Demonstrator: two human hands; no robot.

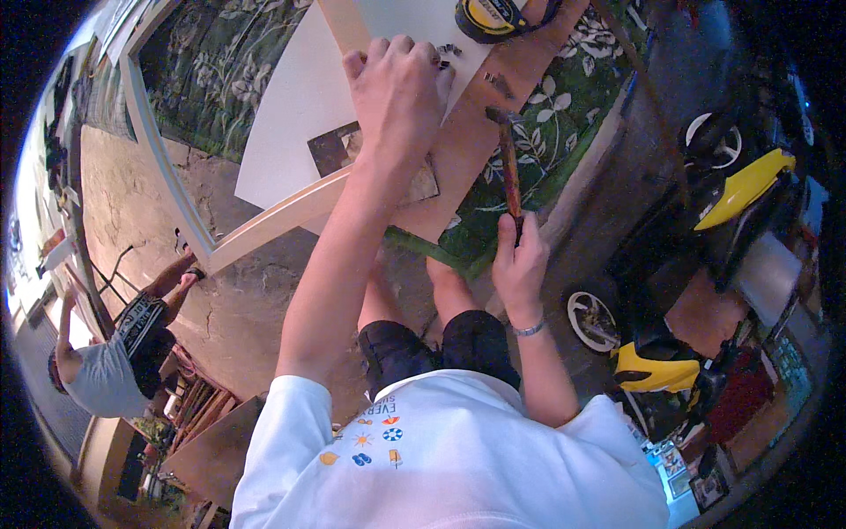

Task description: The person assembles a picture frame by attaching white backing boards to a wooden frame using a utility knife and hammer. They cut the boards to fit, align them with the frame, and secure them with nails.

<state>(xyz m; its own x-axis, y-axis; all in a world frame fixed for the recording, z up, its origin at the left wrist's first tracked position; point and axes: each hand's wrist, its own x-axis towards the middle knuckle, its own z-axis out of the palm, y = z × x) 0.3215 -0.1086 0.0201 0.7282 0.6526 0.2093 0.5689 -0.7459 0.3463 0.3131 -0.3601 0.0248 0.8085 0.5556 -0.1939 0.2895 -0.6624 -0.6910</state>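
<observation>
My left hand (398, 88) is closed over one side of a pale wooden frame (286, 201), its fingers curled and its back turned up. Small dark pieces (449, 50) show by its thumb side; whether the fingers hold any is hidden. In my right hand (520, 264) is a hammer (510, 167), gripped low on its worn reddish handle, with the dark head pointing away from me. Beneath the frame lie a white sheet (282, 132) and a dark-edged square plate (330, 154), partly covered by my forearm.
A yellow-and-black tape measure (490, 19) sits at the far edge of a brown board (480, 132). Green leaf-patterned cloth (564, 132) spreads underneath. Motorbikes with yellow panels (656, 370) stand at right. Another person (115, 370) is at far left, near stacked wood (203, 401).
</observation>
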